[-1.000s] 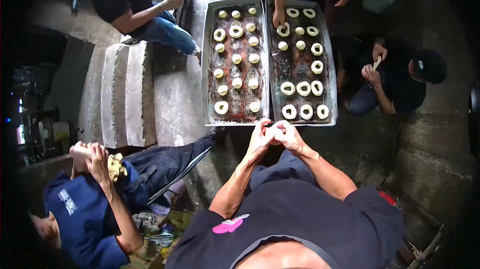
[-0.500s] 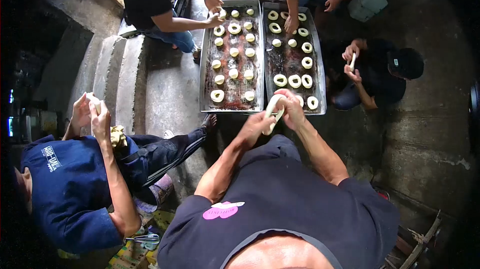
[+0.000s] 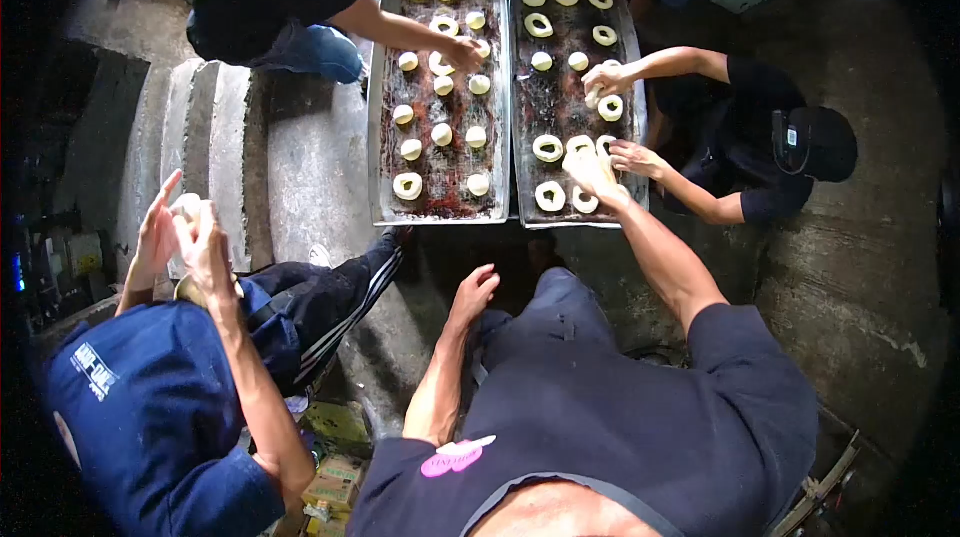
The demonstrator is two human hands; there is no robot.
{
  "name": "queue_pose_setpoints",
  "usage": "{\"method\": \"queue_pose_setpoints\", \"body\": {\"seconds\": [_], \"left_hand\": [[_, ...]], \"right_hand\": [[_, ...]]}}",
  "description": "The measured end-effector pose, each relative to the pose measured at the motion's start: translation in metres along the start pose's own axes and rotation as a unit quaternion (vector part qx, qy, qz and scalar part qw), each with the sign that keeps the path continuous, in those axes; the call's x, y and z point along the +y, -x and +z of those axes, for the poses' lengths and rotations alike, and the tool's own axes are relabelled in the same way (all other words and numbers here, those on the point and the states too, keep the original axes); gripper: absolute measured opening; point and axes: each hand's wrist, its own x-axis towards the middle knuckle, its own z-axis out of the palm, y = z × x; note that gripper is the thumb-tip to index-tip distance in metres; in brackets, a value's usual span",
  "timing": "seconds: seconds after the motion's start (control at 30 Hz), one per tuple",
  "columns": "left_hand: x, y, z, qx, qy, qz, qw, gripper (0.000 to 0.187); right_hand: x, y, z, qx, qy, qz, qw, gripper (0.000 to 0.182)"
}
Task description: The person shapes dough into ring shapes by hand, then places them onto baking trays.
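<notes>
My right hand (image 3: 592, 175) reaches down over the right metal tray (image 3: 520, 67), its fingers at the lower edge of a raw dough ring (image 3: 579, 143) that it partly covers. Other dough rings lie close by: one ring (image 3: 548, 148) to the left, another ring (image 3: 550, 197) near the tray's front edge, and a third (image 3: 585, 200) under my wrist. I cannot tell whether my right fingers grip the dough. My left hand (image 3: 474, 291) hangs in front of the trays over my lap, empty, with loosely bent fingers.
A left tray (image 3: 376, 137) holds dough balls and a few rings; a co-worker's hand (image 3: 462, 54) reaches over it. At the right, a person in a cap has both hands (image 3: 640, 159) at the right tray. Another person (image 3: 160, 407) sits left, handling dough. Concrete steps (image 3: 228, 157) rise behind.
The dough ring I held in both hands has left them. My right hand has moved onto the right tray, my left back toward my lap. The person at right has reached to the tray.
</notes>
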Motion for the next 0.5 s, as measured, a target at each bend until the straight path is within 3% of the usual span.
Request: {"method": "queue_pose_setpoints", "body": {"seconds": [0.03, 0.07, 0.1, 0.13, 0.17, 0.2, 0.23, 0.27, 0.3, 0.37, 0.43, 0.47, 0.5], "left_hand": [[-0.009, 0.003, -0.005, 0.034, 0.008, -0.023, 0.999, 0.041], [-0.022, 0.005, -0.014, 0.066, -0.013, -0.020, 0.998, 0.040], [-0.033, 0.004, -0.022, 0.096, -0.035, -0.016, 0.995, 0.039], [-0.032, 0.007, -0.024, 0.141, -0.015, -0.051, 0.989, 0.036], [-0.034, 0.006, -0.029, 0.166, -0.008, -0.075, 0.983, 0.036], [-0.035, 0.003, -0.031, 0.180, 0.004, -0.090, 0.979, 0.036], [-0.035, -0.001, -0.032, 0.194, 0.015, -0.104, 0.975, 0.036], [-0.033, -0.011, -0.031, 0.204, 0.019, -0.109, 0.973, 0.036], [-0.030, -0.023, -0.028, 0.215, 0.023, -0.114, 0.970, 0.035], [-0.025, -0.058, -0.019, 0.211, 0.015, -0.124, 0.970, 0.036], [-0.029, -0.102, -0.010, 0.194, -0.045, -0.034, 0.979, 0.036], [-0.020, -0.122, -0.002, 0.194, -0.088, 0.000, 0.977, 0.034], [-0.009, -0.140, 0.006, 0.195, -0.130, 0.035, 0.972, 0.032]], "right_hand": [[0.034, -0.028, 0.029, 0.018, 0.121, -0.106, 0.987, 0.028], [0.042, -0.047, 0.043, 0.021, -0.006, 0.022, 1.000, 0.033], [0.013, -0.060, 0.008, 0.021, -0.174, 0.195, 0.965, 0.034], [0.028, -0.088, 0.026, -0.009, -0.248, 0.264, 0.932, 0.032], [0.051, -0.117, 0.065, 0.020, -0.303, 0.207, 0.930, 0.029], [0.063, -0.138, 0.081, 0.055, -0.208, 0.061, 0.975, 0.027], [0.066, -0.157, 0.088, 0.049, -0.306, 0.079, 0.947, 0.028], [0.054, -0.178, 0.079, 0.012, -0.531, 0.274, 0.802, 0.030], [0.053, -0.189, 0.079, 0.034, -0.632, 0.280, 0.722, 0.033], [0.077, -0.212, 0.112, 0.065, -0.650, 0.351, 0.671, 0.033], [0.105, -0.206, 0.133, 0.076, -0.556, 0.256, 0.787, 0.033], [0.118, -0.206, 0.130, 0.014, -0.536, 0.324, 0.779, 0.029], [0.140, -0.203, 0.150, 0.030, -0.403, 0.233, 0.885, 0.030]]}}
